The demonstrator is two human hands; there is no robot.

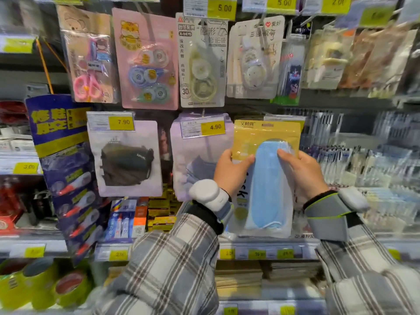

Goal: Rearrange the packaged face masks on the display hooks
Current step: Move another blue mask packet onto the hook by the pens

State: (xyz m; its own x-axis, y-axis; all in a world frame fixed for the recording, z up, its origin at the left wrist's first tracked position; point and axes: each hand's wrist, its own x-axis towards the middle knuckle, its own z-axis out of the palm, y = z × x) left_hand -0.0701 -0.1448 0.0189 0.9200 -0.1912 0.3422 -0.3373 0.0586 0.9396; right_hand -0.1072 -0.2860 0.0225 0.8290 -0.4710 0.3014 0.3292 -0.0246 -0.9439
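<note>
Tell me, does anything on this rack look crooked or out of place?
Yes: the blue banner-like pack at the left hangs tilted, its bottom swinging right. The yellow mask pack is gripped by the left hand and right hand.

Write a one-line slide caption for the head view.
Both hands, left hand and right hand, hold a yellow-topped pack of blue masks before display hooks.

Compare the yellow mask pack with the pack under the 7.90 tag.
The yellow pack shows blue masks; the 7.90 pack shows one black mask. The yellow pack is gripped by the left hand and the right hand; the 7.90 pack hangs untouched, further left. Its top is yellow, the other's pale lilac. Both have clear windows.
</note>
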